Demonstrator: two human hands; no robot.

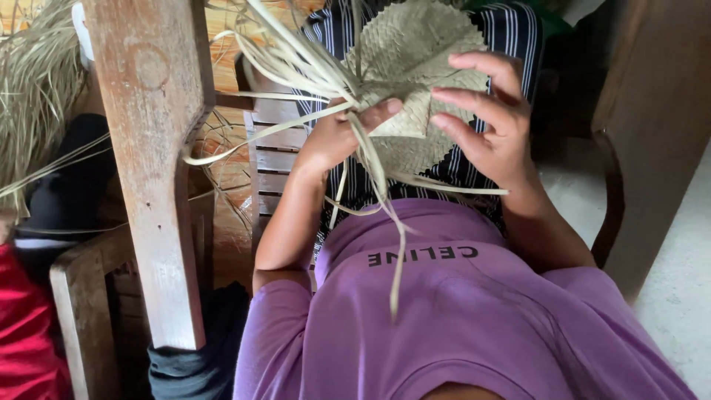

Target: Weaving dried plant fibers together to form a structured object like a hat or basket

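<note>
Purple cloth of your shirt (pixel 459 311) fills the near field, one pale strip hanging down over it. Above it, over your striped lap (pixel 511 33), your left hand (pixel 333 137) is closed around a bundle of loose palm strips (pixel 296 63); thumb tip presses onto the edge of the woven mat piece (pixel 415 67), and the strips fan out up-left and trail down past the wrist. Your right hand (pixel 492 122) is mostly open, fingers spread and slightly curled, fingertips resting against the right edge of the woven piece, palm toward it; it pinches nothing that can be seen. The woven piece sits between both hands, held up over the lap, tilted toward you. To your left stands a weathered wooden post (pixel 152 170) of a chair frame; beyond it, dry straw (pixel 37 89) is heaped at the far left, with red fabric (pixel 26 333) low in the corner.
</note>
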